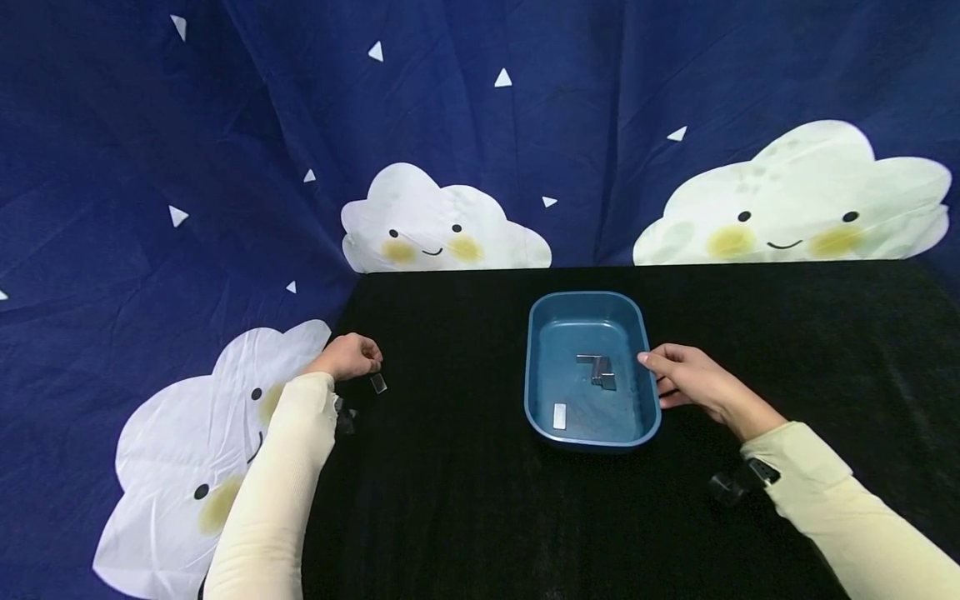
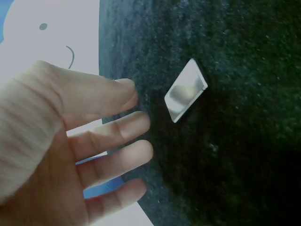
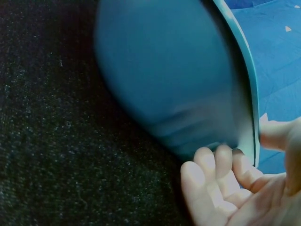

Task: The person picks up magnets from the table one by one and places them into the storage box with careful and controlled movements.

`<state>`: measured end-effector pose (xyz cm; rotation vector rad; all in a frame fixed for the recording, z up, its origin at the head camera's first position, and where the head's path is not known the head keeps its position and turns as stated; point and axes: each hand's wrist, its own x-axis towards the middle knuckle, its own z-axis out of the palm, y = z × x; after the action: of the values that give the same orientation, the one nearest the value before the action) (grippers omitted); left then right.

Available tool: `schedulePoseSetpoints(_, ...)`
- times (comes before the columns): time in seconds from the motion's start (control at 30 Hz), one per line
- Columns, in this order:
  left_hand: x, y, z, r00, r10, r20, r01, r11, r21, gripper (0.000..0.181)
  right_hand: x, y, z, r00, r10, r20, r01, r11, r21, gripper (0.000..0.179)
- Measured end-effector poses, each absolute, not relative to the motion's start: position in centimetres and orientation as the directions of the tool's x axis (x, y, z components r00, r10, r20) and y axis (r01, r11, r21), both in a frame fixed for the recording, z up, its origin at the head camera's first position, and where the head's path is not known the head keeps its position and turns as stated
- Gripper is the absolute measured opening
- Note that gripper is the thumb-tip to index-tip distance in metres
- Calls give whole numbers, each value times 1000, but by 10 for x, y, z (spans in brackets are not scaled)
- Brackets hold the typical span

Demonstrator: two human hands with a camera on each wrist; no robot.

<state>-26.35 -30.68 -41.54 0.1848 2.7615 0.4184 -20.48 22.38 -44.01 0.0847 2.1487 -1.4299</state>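
My left hand (image 1: 348,357) is at the left side of the black-covered table, its fingers loosely bent with nothing between them. Just past its fingertips a small shiny rectangular metal plate (image 2: 185,92) lies flat on the black cloth, apart from the fingers in the left wrist view. With the thumb over the rim and the fingers against the outer wall, my right hand (image 1: 693,385) holds the right side of a blue plastic basin (image 1: 528,358). Inside the basin, several similar metal pieces (image 1: 600,372) lie in a cluster, and a single plate (image 1: 559,416) lies near its front left corner.
Black cloth (image 1: 450,467) covers the table beneath both hands and the basin. A dark blue curtain (image 1: 450,108) with white clouds and triangles hangs behind the table and along its left side. A small dark device (image 1: 763,472) sits at the right wrist.
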Motion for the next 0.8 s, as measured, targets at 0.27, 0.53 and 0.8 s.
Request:
schedulePoseSetpoints(0.27, -262, -313, -423, -902, 190, -387, 45, 934, 355, 19, -205, 224, -441, -846, -240, -476, 343, 439, -831, 52)
schedulePoseSetpoints(0.53, -259, -316, -431, -877, 269, -398, 113, 921, 373, 29, -205, 224, -442, -847, -240, -474, 340, 441, -831, 53)
schedulePoseSetpoints(0.8, -259, -317, -437, -899, 300, -320, 199, 929, 310, 22, -205, 224, -442, -847, -244, -473, 340, 435, -833, 54)
